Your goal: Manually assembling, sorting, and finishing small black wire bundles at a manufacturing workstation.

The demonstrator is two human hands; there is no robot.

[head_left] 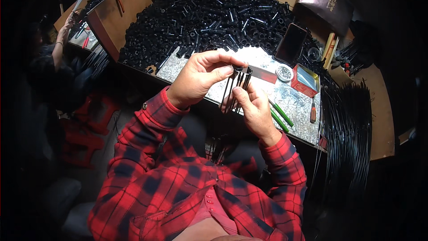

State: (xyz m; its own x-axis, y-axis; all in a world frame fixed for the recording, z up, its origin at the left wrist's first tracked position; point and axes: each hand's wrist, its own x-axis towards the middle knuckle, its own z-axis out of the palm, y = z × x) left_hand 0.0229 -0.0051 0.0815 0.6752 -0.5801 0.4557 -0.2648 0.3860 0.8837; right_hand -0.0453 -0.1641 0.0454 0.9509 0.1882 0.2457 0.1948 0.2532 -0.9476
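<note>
A small bunch of thin black rods (231, 90) with thicker black ends stands upright between my hands, over the front edge of the worktop. My right hand (255, 110) is closed round the rods, its thumb pressed along them. At their upper ends my left hand (203, 76) pinches a black end piece between thumb and forefinger; the exact shape of that piece is partly hidden by the fingers. Behind my hands spreads a large heap of short black tubular parts (209, 18). Green-handled pliers (281, 117) lie beside my right hand.
On the silvery worktop (174, 68) are a round tub of small metal pieces (284, 72), a red box (306, 80) and a screwdriver (313, 111). A phone (291, 43) leans on the heap. Many long black rods (347, 125) hang at right. Another person's hand (69, 21) is at far left.
</note>
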